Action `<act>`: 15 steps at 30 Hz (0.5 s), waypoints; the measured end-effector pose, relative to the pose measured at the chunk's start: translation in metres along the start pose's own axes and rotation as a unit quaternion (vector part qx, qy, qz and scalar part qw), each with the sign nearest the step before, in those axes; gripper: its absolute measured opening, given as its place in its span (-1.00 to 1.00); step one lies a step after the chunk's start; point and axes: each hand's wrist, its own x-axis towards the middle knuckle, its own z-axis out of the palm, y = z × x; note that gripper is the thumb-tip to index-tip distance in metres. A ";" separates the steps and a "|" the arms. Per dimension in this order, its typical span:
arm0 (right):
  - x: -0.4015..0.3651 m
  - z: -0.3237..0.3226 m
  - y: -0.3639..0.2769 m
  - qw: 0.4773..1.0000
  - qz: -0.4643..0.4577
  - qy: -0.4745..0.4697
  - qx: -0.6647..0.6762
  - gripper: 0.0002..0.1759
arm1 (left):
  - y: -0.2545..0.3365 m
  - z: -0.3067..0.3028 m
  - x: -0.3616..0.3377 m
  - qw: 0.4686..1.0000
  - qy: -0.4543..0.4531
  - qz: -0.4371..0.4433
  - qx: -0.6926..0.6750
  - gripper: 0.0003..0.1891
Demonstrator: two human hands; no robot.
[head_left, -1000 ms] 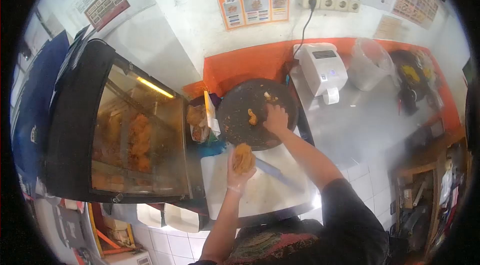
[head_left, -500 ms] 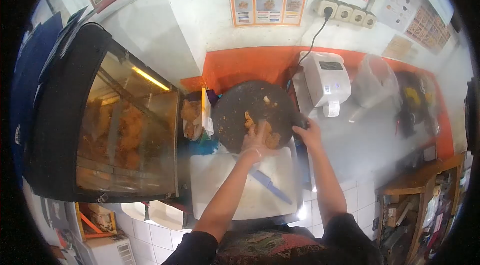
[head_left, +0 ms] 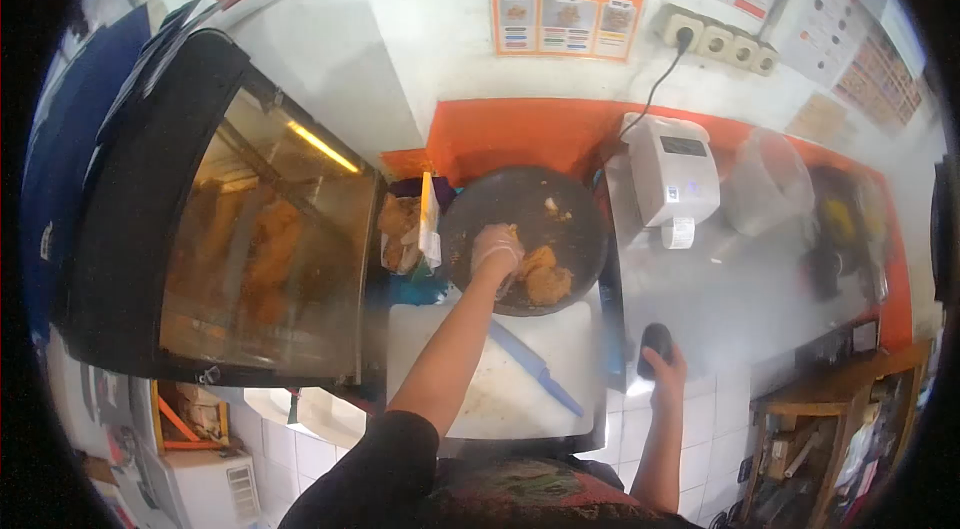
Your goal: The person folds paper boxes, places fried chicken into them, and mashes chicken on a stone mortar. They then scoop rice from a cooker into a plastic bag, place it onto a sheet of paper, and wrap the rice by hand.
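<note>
My left hand (head_left: 497,251), in a clear plastic glove, reaches into a wide dark stone mortar (head_left: 580,214). Its fingers are curled round a small piece of fried chicken (head_left: 513,230), of which only a sliver shows at the fingertips. Just right of that hand, a larger golden-brown piece of fried chicken (head_left: 547,281) lies in the mortar, with pale bits and crumbs farther back. Bare and away from the mortar, my right hand (head_left: 669,372) grips a short dark pestle (head_left: 655,341) by the steel counter's front edge.
A blue-handled knife (head_left: 535,369) lies on the white cutting board (head_left: 440,369) before the mortar. A glass-fronted warming cabinet (head_left: 270,259) stands left, beside a box of fried food (head_left: 400,229). On the steel counter (head_left: 740,279) are a label printer (head_left: 672,169) and a plastic bag (head_left: 770,179).
My right hand has drawn the pestle from the mortar's right rim toward me. My left hand has moved off the larger chicken piece and closed on the smaller one. The view has shifted slightly.
</note>
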 end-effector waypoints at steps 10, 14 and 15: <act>-0.032 0.031 -0.002 0.963 0.095 -0.077 0.239 -0.48 | -0.018 -0.039 -0.025 0.959 0.251 0.077 -0.105 -0.67; -0.029 0.083 -0.055 0.989 0.082 -0.086 0.086 -0.48 | -0.034 0.018 -0.045 0.959 0.097 0.229 -0.133 -0.58; -0.023 0.090 -0.055 0.988 0.073 -0.105 0.084 -0.47 | -0.043 0.042 -0.033 0.961 0.070 0.235 -0.127 -0.58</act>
